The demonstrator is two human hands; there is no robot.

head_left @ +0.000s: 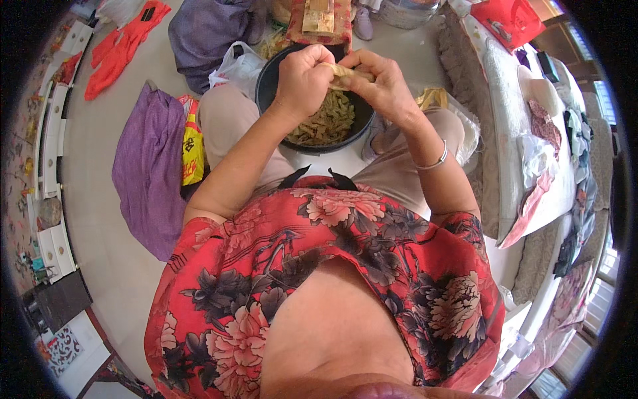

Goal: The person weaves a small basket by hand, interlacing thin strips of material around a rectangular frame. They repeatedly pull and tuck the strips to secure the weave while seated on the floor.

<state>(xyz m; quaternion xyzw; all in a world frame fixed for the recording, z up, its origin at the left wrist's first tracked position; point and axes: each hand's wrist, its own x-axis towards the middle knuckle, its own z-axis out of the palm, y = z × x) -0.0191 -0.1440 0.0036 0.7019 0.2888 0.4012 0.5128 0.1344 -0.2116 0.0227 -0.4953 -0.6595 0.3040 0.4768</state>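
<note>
A pale yellow, flattened strip (337,73) is pinched between my two hands above a dark round pot (267,90). My left hand (302,83) has its fingers curled tightly on the strip's left end. My right hand (375,86) grips the right part, thumb across it. Inside the pot, below my hands, lies a heap of small greenish-brown pieces (322,123). The pot stands between my bent knees, and a bracelet circles my right wrist.
A purple cloth (146,166), yellow bag (193,149) and white plastic bag (236,66) lie leftward. A wooden board (318,16) on a red patterned support stands ahead. A sofa (498,93) with clothes runs along the right; white drawers (50,166) line the far left.
</note>
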